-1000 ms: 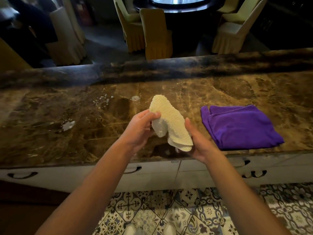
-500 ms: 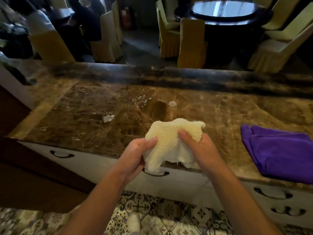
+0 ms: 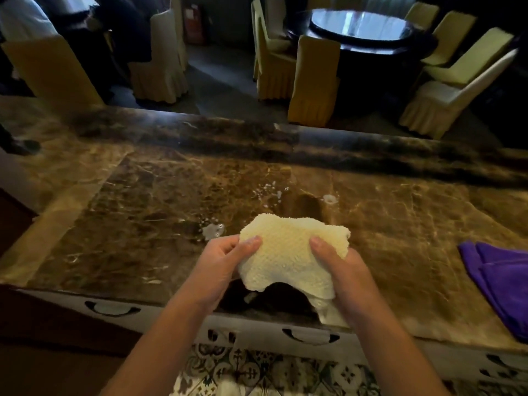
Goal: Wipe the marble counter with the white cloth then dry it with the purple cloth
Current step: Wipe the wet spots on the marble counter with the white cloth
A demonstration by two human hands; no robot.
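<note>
Both hands grip the white cloth (image 3: 288, 252) above the marble desk (image 3: 143, 224): left hand (image 3: 220, 267) on its left edge, right hand (image 3: 343, 270) on its right. The purple cloth (image 3: 503, 284) lies folded at far right (partly cropped). Water spots (image 3: 213, 230) dot the marble.

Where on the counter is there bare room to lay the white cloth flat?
Widest bare patch: the marble counter left of the left hand, up to the wet spots. Another lies between the right hand and the purple cloth. The middle is taken: both hands hold the white cloth there.
</note>
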